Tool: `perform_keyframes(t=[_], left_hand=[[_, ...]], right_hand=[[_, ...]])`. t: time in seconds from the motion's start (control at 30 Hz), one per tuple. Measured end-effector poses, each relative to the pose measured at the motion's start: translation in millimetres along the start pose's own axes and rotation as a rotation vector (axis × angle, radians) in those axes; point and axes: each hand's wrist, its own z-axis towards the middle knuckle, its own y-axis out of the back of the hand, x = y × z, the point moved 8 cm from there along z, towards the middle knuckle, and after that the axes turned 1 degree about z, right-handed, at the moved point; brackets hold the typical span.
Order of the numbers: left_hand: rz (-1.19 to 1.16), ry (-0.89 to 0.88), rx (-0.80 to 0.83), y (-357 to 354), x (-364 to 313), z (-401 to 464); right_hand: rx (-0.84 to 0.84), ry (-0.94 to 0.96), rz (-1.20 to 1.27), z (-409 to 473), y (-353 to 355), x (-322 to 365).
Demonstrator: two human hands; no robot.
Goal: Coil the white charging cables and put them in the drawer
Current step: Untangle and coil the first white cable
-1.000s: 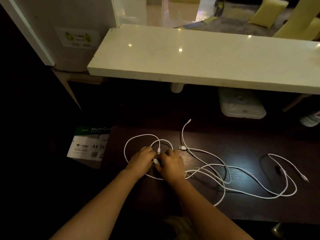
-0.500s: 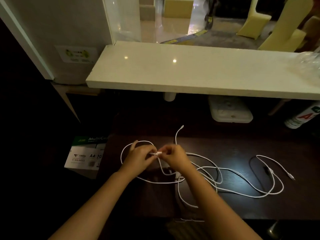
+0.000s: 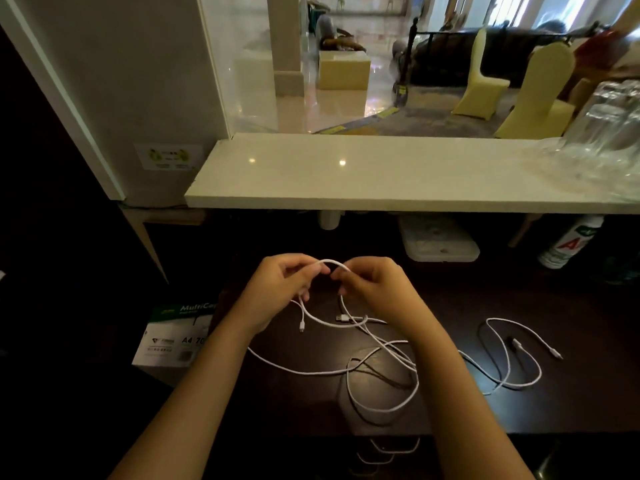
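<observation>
Countertop [image 3: 398, 174] of pale stone ran across mid-frame above a dark desk [image 3: 571, 403], where most of the white cable [image 3: 381, 355] sprawled at lower centre. Left hand [image 3: 277, 292] and right hand [image 3: 374, 289] each pinched it, arching a short loop between closed fingertips [image 3: 320, 270] at centre frame.

The scene splits into two light levels. Daylight floods the room beyond the white ledge [image 3: 381, 174], which shines pale and carries two small bright glints. Below it the dark table [image 3: 519, 403] sits in deep shade, dim and slightly grainy, with a faint sheen near its right side. The left side falls to near black. The wide lens bends straight lines at the edges, and the clear plastic [image 3: 602, 140] at right looks smeared.
</observation>
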Motion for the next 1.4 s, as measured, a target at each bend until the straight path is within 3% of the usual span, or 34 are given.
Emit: perform_keyframes(t=[0.13,0.23,0.33,0.4,0.5,0.6,0.67,0.73,0.8,0.87,0.93,1.03,1.2,1.4], left_hand=[[-0.133,0.134,0.138,-3,17,-9],[0.03,0.197,0.254,10,34,-17],[0.094,0.177,0.17,37,18,-4],[-0.154,0.065,0.045,57,-26,12],[-0.569,-0.239,0.174,62,-116,25],[-0.513,-0.324,0.242,51,-144,25],[-0.38,-0.214,0.148,40,-113,25],[-0.381,-0.041,0.02,32,-61,21],[-0.543,0.091,-0.099,28,-18,11],[-0.683,0.175,-0.202,24,10,0],[-0.685,0.232,-0.252,17,25,-10],[-0.44,0.277,-0.196,9,33,-21],[-0.022,0.291,-0.019,-4,28,-28],[-0.269,0.374,0.287,-32,25,-42]], right_hand=[[-0.132,0.069,0.156,-4,34,13],[-0.293,0.045,0.272,-5,73,11],[-0.438,-0.014,0.456,-10,108,-3],[-0.437,-0.033,0.54,-11,111,-13],[-0.329,0.011,0.632,-6,93,-12],[-0.262,0.018,0.747,0,77,-5],[-0.289,-0.048,0.837,3,69,-16],[-0.332,-0.151,0.687,4,60,-37],[-0.306,-0.266,0.138,5,54,-58],[-0.053,-0.354,-0.43,1,31,-73],[0.27,-0.32,-0.677,-11,-4,-72],[0.447,-0.101,-0.666,-24,-41,-36],[0.315,0.148,-0.396,-19,-34,22],[0.08,0.195,-0.079,-12,-14,31]])
